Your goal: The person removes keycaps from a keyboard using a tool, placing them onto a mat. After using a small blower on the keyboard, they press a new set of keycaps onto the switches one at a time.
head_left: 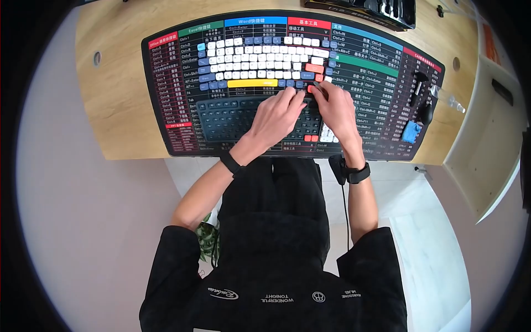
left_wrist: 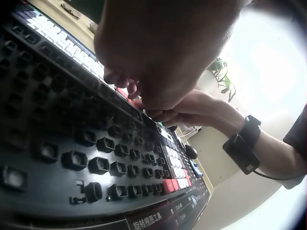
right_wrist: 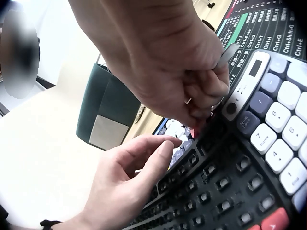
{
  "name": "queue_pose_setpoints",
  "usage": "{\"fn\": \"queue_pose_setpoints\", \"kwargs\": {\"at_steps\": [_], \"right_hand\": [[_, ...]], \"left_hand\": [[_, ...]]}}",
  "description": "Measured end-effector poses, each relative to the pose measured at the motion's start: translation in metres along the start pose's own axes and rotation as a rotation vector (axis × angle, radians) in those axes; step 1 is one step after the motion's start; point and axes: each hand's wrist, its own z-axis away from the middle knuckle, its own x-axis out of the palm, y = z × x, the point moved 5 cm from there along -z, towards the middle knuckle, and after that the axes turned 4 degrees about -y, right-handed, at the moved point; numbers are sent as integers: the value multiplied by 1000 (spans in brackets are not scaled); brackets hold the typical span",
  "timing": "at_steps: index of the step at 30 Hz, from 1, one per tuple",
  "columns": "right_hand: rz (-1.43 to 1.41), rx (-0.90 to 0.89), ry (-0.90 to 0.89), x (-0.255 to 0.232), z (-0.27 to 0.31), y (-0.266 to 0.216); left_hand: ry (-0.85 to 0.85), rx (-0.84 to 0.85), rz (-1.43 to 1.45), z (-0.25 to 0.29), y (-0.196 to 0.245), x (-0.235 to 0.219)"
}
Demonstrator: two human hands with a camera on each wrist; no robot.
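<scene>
A dark keyboard lies on the printed desk mat, most of its key switches bare. White keycaps still sit on its number pad, with red keycaps at the lower edge. Beyond it, loose white, blue and red keycaps are laid out in keyboard order around a yellow space bar. With curled fingers, my right hand grips a small grey tool close to a red keycap. My left hand hovers over the keyboard's upper right, thumb and forefinger loosely extended.
At the mat's right lie black-handled tools, a clear plastic tube and a blue cloth. A black box stands at the back edge. Right of the desk is a white open compartment.
</scene>
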Motion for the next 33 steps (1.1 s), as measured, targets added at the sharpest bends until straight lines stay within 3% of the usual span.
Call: {"fn": "queue_pose_setpoints", "kwargs": {"at_steps": [12,33], "right_hand": [[263,-48,111,15,-6,3],[264,-46,115,12,-4,-2]], "left_hand": [[-99,39,-178,-6,0,10],[-79,52,-249,-3,2,9]]}}
